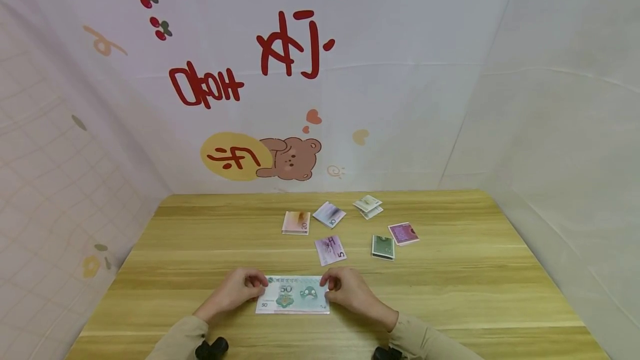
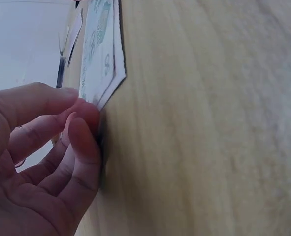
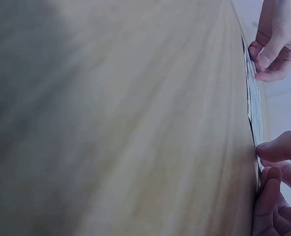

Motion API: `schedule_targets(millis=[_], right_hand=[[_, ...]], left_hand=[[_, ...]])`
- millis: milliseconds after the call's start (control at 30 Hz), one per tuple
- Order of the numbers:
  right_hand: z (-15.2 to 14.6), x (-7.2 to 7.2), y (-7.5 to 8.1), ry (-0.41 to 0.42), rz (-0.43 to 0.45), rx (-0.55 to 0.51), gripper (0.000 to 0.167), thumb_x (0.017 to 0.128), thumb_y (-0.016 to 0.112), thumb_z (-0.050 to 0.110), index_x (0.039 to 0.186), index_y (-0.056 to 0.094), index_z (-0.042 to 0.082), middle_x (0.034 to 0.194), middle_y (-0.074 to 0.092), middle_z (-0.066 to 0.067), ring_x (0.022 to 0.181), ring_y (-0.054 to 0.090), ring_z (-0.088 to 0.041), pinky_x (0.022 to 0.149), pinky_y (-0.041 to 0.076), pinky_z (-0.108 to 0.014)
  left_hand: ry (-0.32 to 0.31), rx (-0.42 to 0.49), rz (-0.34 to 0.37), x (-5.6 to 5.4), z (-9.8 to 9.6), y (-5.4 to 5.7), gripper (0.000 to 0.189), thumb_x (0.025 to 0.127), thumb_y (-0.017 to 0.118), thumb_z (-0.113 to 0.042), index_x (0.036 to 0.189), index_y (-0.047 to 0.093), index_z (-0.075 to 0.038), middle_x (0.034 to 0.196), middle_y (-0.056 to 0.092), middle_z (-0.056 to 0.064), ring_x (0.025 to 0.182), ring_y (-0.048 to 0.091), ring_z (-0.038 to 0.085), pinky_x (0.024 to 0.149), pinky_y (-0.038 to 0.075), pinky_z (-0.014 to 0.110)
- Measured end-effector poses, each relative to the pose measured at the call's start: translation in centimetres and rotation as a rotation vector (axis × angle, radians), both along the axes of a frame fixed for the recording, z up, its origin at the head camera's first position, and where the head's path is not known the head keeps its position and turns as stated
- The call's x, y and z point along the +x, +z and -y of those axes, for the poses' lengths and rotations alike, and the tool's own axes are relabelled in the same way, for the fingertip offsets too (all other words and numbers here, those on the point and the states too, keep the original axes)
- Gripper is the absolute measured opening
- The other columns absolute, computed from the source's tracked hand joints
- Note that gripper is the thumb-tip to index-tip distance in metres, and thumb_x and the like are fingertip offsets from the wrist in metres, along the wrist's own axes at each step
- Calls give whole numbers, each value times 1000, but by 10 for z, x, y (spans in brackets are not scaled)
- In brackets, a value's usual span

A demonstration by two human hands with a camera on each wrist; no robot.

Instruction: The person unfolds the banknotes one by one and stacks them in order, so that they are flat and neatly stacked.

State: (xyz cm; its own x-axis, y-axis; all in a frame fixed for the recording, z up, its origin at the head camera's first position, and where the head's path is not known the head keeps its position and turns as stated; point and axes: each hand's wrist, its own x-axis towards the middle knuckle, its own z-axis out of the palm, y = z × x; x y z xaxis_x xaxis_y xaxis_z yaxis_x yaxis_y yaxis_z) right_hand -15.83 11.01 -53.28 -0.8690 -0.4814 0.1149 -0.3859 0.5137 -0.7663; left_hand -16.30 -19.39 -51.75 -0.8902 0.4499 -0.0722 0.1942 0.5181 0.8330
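A green-and-white play banknote marked 50 (image 1: 292, 295) lies low over the wooden table in the head view, its long side facing me. A second layer of paper with a pinkish edge shows under its near side. My left hand (image 1: 245, 288) pinches the note's left end between thumb and fingers. At the opposite end, my right hand (image 1: 350, 293) pinches the upper right corner area. The left wrist view shows the two paper layers slightly apart at the corner beside my left fingertips (image 2: 88, 115). Seen edge-on in the right wrist view, the note (image 3: 256, 108) spans between both hands.
Beyond the hands on the table (image 1: 200, 243) lie several folded notes: a purple 5 (image 1: 330, 250), an orange-pink 20 (image 1: 296, 223), a bluish 10 (image 1: 329, 214), a pale one (image 1: 368, 204), a green one (image 1: 383, 246) and a magenta one (image 1: 404, 233). A printed curtain (image 1: 400, 99) hangs behind.
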Motion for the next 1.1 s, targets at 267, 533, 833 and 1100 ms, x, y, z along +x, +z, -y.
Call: schedule_targets(millis=[267, 533, 833, 1100], right_hand=[[7, -3, 3, -7, -32, 75, 21, 69, 74, -1, 85, 68, 10, 69, 55, 4, 62, 45, -1, 57, 39, -20], [10, -7, 3, -6, 3, 57, 19, 70, 74, 0, 85, 69, 11, 70, 55, 6, 63, 45, -1, 58, 38, -20], [5, -23, 5, 14, 91, -126, 12, 77, 68, -5, 88, 70, 0, 74, 56, 4, 62, 50, -5, 53, 41, -19], [3, -45, 7, -49, 8, -86, 10, 77, 71, -2, 86, 70, 1, 77, 62, 0, 69, 55, -10, 61, 47, -23]], left_hand=[[19, 69, 55, -8, -1, 6, 10, 91, 61, -1, 96, 66, 6, 74, 59, 8, 60, 55, 19, 50, 45, 23], [49, 105, 50, -17, -6, 13, 11, 94, 60, -3, 96, 66, 6, 74, 60, 13, 60, 55, 23, 49, 44, 24], [110, 157, 99, -30, -10, 11, 15, 96, 56, -2, 103, 64, 9, 88, 66, 16, 73, 59, 25, 58, 51, 30], [167, 207, 108, -46, -15, 9, 18, 96, 55, 1, 107, 63, 11, 93, 67, 20, 82, 63, 31, 69, 56, 36]])
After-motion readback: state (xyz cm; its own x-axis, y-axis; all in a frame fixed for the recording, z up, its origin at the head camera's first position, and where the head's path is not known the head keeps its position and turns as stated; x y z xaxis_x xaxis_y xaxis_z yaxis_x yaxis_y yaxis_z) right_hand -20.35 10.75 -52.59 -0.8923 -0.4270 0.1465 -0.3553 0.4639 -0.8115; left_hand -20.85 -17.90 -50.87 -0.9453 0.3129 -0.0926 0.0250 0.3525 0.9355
